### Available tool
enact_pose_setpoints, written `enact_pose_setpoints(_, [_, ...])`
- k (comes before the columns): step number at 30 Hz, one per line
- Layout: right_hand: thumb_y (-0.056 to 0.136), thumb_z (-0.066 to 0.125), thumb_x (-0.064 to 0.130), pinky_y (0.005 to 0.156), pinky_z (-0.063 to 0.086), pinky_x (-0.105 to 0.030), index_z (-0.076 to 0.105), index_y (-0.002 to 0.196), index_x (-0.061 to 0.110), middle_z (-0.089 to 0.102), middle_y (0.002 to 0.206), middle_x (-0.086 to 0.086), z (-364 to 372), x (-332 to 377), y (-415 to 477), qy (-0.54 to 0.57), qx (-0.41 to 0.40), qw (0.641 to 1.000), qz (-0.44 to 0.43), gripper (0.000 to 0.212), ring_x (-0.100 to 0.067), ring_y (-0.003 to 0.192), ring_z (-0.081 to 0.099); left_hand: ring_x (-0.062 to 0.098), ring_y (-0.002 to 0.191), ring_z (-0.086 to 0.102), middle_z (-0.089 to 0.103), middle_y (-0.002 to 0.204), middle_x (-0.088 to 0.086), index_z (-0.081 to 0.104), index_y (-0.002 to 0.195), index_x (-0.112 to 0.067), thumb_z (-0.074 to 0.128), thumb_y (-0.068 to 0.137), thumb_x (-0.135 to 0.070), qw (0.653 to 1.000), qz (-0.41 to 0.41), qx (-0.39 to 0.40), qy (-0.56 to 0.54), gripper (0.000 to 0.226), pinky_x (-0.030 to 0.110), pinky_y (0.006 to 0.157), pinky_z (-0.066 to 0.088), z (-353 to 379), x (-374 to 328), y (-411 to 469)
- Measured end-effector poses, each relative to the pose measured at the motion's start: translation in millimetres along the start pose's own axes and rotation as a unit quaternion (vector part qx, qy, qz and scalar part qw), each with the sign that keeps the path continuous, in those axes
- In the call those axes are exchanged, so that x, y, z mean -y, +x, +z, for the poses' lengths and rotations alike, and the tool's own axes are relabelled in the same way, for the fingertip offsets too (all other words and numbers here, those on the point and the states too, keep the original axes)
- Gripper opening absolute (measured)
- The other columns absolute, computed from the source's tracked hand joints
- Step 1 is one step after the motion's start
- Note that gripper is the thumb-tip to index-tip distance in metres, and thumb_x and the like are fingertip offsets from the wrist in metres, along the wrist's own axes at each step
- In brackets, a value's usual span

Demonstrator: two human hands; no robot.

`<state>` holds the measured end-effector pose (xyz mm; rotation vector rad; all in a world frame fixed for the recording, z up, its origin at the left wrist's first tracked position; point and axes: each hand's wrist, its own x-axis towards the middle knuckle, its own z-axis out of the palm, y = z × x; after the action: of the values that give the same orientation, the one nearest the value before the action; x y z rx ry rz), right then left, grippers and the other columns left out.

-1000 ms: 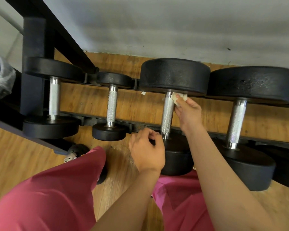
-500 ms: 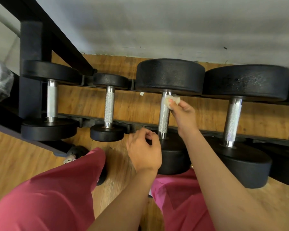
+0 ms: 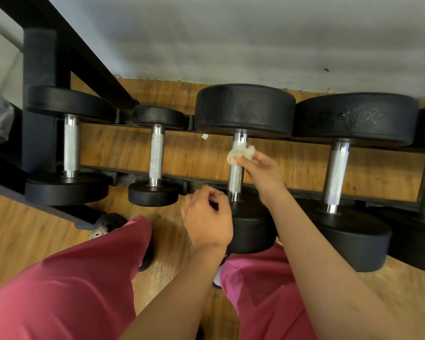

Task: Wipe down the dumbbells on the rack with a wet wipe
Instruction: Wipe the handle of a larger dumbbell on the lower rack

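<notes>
The right hand (image 3: 260, 173) has its grip pinching a crumpled wet wipe (image 3: 241, 154) between thumb and fingertips. The wad is pressed against the far part of the knurled handle (image 3: 235, 179) of the third dumbbell (image 3: 244, 109) from the left, close to its far head. That dumbbell lies across the rails of the rack (image 3: 123, 171), between a small dumbbell (image 3: 156, 155) on its left and a large dumbbell (image 3: 353, 116) on its right. The left hand (image 3: 206, 222) hovers at the left edge of the near head (image 3: 252, 224), fingers curled inward; whether that grip holds anything or touches the rubber I cannot tell. The step in hand looks like wiping the handle, and only a small patch of wipe meets the steel. It would go better, I judge, with the wipe opened out and wrapped round the bar. It could then be drawn from far collar to near collar with a twist of the wrist, so the underside is cleaned too. Knurling traps grime, so firm pressure matters. The left hand could roll the near head to bring hidden faces round. One risk is shreds catching on the knurl; a small white scrap (image 3: 204, 136) lies by the far rail.
</notes>
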<state>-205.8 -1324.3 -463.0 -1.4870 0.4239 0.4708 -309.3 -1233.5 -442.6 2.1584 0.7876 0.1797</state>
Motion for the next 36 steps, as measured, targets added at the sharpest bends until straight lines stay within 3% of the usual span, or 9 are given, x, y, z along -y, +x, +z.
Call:
enact_pose_setpoints(4, [0.092,0.064,0.017,0.071,0.038,-0.008,0.067,0.119,0.013,0.069,0.103,0.011,-2,-4,-2,0.019,-0.039,0.999,-0.019,0.027,0.009,0.092,0.058,0.005,0.085,0.038,0.049,0.071,-0.019,0.056,0.076,-0.023,0.058,0.090,-0.019,1.000,-0.002,0.002,0.002,0.014,0.030,0.082,0.034,-1,-1,-1])
enact_pose_setpoints(8, [0.093,0.063,0.016,0.075,0.036,-0.010,0.066,0.117,0.016,0.066,0.101,0.014,-10,-2,-3,-0.008,-0.025,1.000,-0.015,0.025,0.010,0.091,0.055,0.006,0.082,0.038,0.048,0.069,-0.019,0.056,0.075,-0.023,0.050,0.086,-0.030,1.000,0.004,-0.003,-0.006,0.014,0.031,0.083,0.037,-1,-1,-1])
enact_pose_setpoints(11, [0.089,0.068,0.021,0.075,0.036,-0.012,0.067,0.116,0.018,0.065,0.103,0.014,-11,-2,-4,-0.050,0.013,0.999,-0.003,0.027,0.009,0.091,0.054,0.006,0.085,0.039,0.048,0.071,-0.020,0.058,0.077,-0.022,0.057,0.089,-0.022,1.000,0.003,-0.003,-0.003,0.013,0.032,0.083,0.036,0,-2,-1])
enact_pose_setpoints(14, [0.093,0.063,0.014,0.087,0.036,-0.014,0.069,0.113,0.017,0.066,0.103,0.012,-18,-6,-6,-0.063,-0.009,0.998,-0.020,0.021,0.008,0.094,0.055,0.007,0.089,0.040,0.048,0.071,-0.018,0.059,0.078,-0.022,0.057,0.090,-0.021,1.000,-0.005,-0.001,0.001,0.012,0.030,0.081,0.035,-1,-1,-1])
enact_pose_setpoints(17, [0.091,0.066,0.013,0.068,0.038,0.001,0.068,0.105,0.023,0.066,0.094,0.016,-21,-6,-7,-0.080,0.011,0.996,-0.031,0.018,0.021,0.079,0.057,0.008,0.089,0.040,0.048,0.071,-0.018,0.058,0.078,-0.022,0.057,0.090,-0.020,1.000,-0.004,-0.002,-0.001,0.012,0.029,0.082,0.035,-1,-1,-1])
enact_pose_setpoints(19, [0.087,0.071,0.018,0.061,0.038,0.004,0.069,0.107,0.021,0.067,0.095,0.016,-19,-6,-5,-0.109,0.035,0.993,-0.033,0.021,0.023,0.075,0.057,0.008,0.089,0.040,0.047,0.071,-0.019,0.059,0.078,-0.021,0.057,0.090,-0.021,1.000,-0.005,-0.002,0.000,0.012,0.029,0.082,0.034,-1,-3,-1])
enact_pose_setpoints(24, [0.090,0.067,0.020,0.061,0.038,0.003,0.072,0.108,0.014,0.066,0.097,0.015,-27,-10,-4,-0.158,0.042,0.986,-0.043,0.020,0.023,0.075,0.055,0.009,0.091,0.040,0.046,0.071,-0.019,0.059,0.080,-0.021,0.057,0.091,-0.021,1.000,-0.010,0.001,0.005,0.011,0.029,0.079,0.032,-1,0,-1])
enact_pose_setpoints(33, [0.086,0.071,0.013,0.087,0.049,-0.026,0.074,0.103,0.011,0.071,0.106,0.000,-31,-2,-8,-0.281,0.062,0.956,-0.058,0.017,-0.011,0.099,0.064,0.005,0.082,0.037,0.048,0.069,-0.019,0.058,0.077,-0.022,0.056,0.090,-0.022,1.000,0.010,-0.006,0.003,0.013,0.035,0.085,0.040,0,0,1])
enact_pose_setpoints(36, [0.089,0.068,0.017,0.078,0.046,-0.020,0.074,0.102,0.012,0.071,0.101,0.000,-31,5,-23,-0.293,0.061,0.951,-0.074,0.015,-0.010,0.094,0.063,0.009,0.085,0.043,0.051,0.071,-0.016,0.060,0.077,-0.023,0.058,0.089,-0.022,1.000,0.009,0.003,0.002,0.012,0.038,0.083,0.043,-1,-2,1])
